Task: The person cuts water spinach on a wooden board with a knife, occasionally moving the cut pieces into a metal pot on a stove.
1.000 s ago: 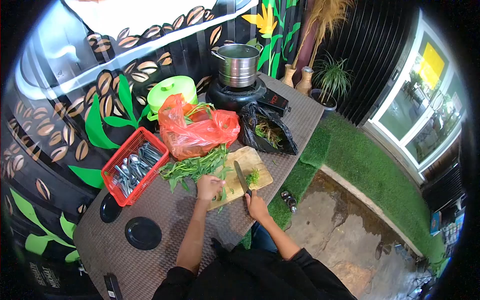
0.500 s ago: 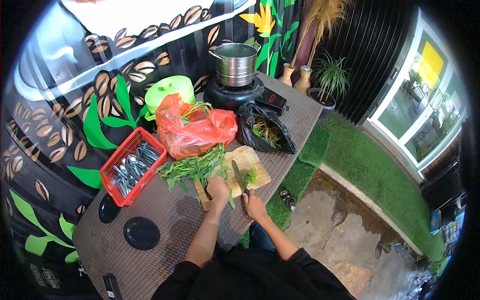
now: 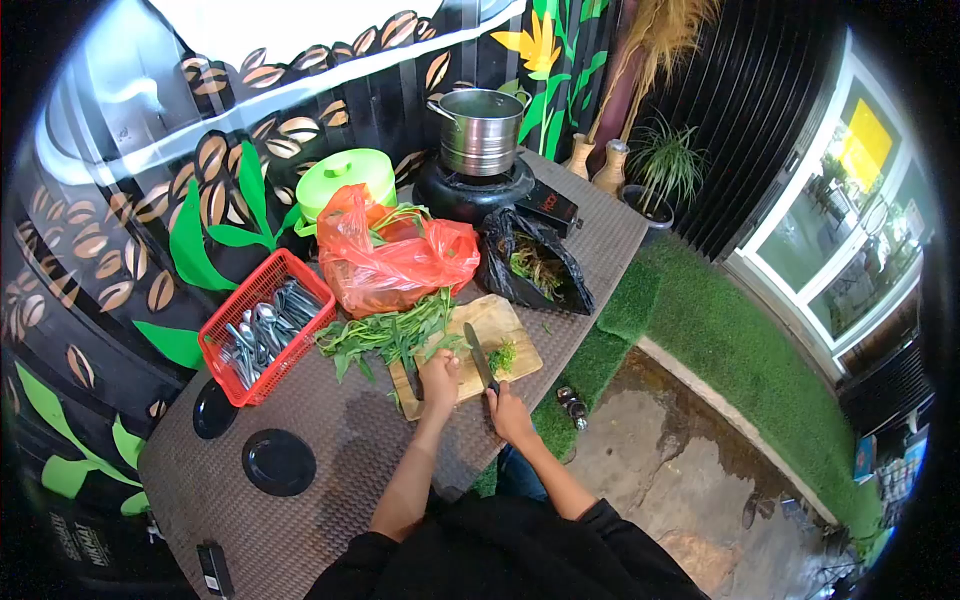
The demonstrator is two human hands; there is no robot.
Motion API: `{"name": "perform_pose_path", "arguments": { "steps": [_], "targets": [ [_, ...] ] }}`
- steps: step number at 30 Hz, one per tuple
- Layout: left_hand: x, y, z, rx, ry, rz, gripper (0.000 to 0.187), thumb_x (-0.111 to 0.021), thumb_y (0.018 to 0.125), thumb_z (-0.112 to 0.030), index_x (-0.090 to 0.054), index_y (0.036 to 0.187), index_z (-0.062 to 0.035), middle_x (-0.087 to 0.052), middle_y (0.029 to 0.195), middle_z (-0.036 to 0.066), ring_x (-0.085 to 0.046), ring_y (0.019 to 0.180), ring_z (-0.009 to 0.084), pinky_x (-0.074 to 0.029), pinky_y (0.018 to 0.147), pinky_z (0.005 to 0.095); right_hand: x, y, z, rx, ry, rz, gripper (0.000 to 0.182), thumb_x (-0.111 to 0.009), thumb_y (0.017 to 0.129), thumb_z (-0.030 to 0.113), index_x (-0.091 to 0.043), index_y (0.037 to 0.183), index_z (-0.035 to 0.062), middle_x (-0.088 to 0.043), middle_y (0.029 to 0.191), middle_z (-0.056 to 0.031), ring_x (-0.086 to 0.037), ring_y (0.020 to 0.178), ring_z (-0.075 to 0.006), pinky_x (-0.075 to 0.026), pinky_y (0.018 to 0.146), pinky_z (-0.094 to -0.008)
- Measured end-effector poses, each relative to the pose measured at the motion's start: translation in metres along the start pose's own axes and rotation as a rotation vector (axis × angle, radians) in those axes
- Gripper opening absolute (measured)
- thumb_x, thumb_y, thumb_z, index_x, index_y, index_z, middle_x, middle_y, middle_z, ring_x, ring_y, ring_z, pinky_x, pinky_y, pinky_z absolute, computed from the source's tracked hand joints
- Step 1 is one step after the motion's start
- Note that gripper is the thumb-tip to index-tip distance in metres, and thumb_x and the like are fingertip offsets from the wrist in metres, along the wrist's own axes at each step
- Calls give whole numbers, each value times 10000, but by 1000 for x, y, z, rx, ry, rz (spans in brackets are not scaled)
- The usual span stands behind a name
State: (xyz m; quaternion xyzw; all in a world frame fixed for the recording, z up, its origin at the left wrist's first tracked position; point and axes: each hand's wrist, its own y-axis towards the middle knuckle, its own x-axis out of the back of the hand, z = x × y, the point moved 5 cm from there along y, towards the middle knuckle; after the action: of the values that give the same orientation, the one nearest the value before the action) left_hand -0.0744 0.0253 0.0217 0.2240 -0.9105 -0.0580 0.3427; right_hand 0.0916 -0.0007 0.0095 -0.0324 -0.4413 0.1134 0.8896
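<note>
A kitchen knife (image 3: 477,352) with a dark handle is gripped in my right hand (image 3: 509,413). Its blade points away from me over the wooden cutting board (image 3: 515,325). Just right of the blade lies a small heap of chopped greens (image 3: 503,355). My left hand (image 3: 438,378) is closed over the board's left part, with some green leaf showing at its fingertips. Long leafy greens (image 3: 385,335) spread beyond and left of that hand, partly across the board's edge. My fingers hide part of the stems.
Behind the board sit a red plastic bag (image 3: 395,265) and a black bag (image 3: 535,265) with plant scraps. A red basket (image 3: 228,375) holds cutlery. Farther back are a green lidded pot (image 3: 340,180) and a steel pot (image 3: 480,135) on a stove (image 3: 470,190). Black plates (image 3: 280,462) lie at left.
My left hand has turned and lifted slightly, and the green stem hanging beside it no longer shows there. The knife and my right hand stay nearly still.
</note>
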Motion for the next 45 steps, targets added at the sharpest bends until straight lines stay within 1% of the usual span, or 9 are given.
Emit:
{"name": "perform_pose_path", "arguments": {
  "steps": [5, 16, 22, 25, 27, 34, 36, 39, 45],
  "targets": [
    [5, 12, 68, 318, -761, -38, 191, -663, 796, -22, -610, 951, 78, -677, 802, 111, -650, 682, 166, -500, 616, 257, 4, 2, 4, 60, 33, -42, 412, -397, 943, 377, -445, 1093, -4, -603, 789, -311, -583, 763, -485, -455, 675, -565],
    [23, 3, 93, 616, -837, -60, 124, -628, 846, -59, -626, 915, 43, -681, 817, 91, -649, 701, 150, -512, 575, 240, 26, 39, 45, 382, 24, -128, 320, -558, 860, 319, -493, 1050, 70, -613, 735, -196, -605, 692, -382, -464, 624, -457],
    [15, -3, 76, 519, -819, -21, 135, -599, 876, -95, -623, 904, 36, -674, 801, 98, -634, 708, 128, -503, 603, 244, -5, 85, 75, 309, 337, -129, 240, -648, 731, 193, -605, 918, 49, -610, 708, -159, -608, 670, -305, -466, 638, -386],
    [22, -11, 71, 429, -753, -146, 167, -584, 885, -109, -610, 979, 26, -671, 867, 73, -618, 711, 136, -491, 655, 259, -25, 98, 93, 411, 416, -75, 213, -683, 710, 177, -650, 881, 54, -615, 709, -153, -606, 654, -289, -466, 637, -380],
    [30, -14, 73, 435, -768, -303, 154, -585, 880, -81, -618, 978, 32, -673, 859, 75, -618, 705, 135, -488, 662, 261, -35, 106, 96, 393, 305, -27, 268, -701, 690, 171, -665, 939, 80, -628, 729, -162, -623, 673, -299, -477, 644, -384],
    [52, 0, 64, 312, -490, -174, 77, -618, 819, -11, -646, 860, 49, -669, 846, 102, -628, 711, 136, -487, 684, 253, -33, 109, 87, 194, 137, 43, 231, -722, 671, 200, -685, 884, 116, -651, 753, -152, -639, 709, -308, -490, 658, -400],
    [58, 11, 58, -53, -221, -142, 69, -624, 767, 0, -665, 819, 21, -648, 785, 124, -619, 687, 272, -487, 652, 343, -28, 108, 83, 196, 168, 54, 217, -726, 670, 210, -687, 861, 115, -652, 741, -145, -639, 702, -305, -489, 656, -400],
    [71, 25, 29, -245, -97, 70, 88, -644, 720, -18, -683, 799, -22, -637, 794, 100, -579, 786, 292, -456, 703, 364, -31, 112, 75, 249, 192, 14, 188, -723, 675, 211, -693, 831, 111, -651, 717, -139, -639, 686, -298, -488, 650, -397],
    [53, 42, 30, -453, 234, 239, 82, -684, 672, -143, -728, 737, -121, -655, 799, 10, -508, 937, 175, -315, 880, 358, -25, 111, 64, 236, 321, -35, 182, -722, 677, 204, -697, 823, 99, -629, 659, -130, -625, 609, -254, -476, 608, -361]
  ]
}}
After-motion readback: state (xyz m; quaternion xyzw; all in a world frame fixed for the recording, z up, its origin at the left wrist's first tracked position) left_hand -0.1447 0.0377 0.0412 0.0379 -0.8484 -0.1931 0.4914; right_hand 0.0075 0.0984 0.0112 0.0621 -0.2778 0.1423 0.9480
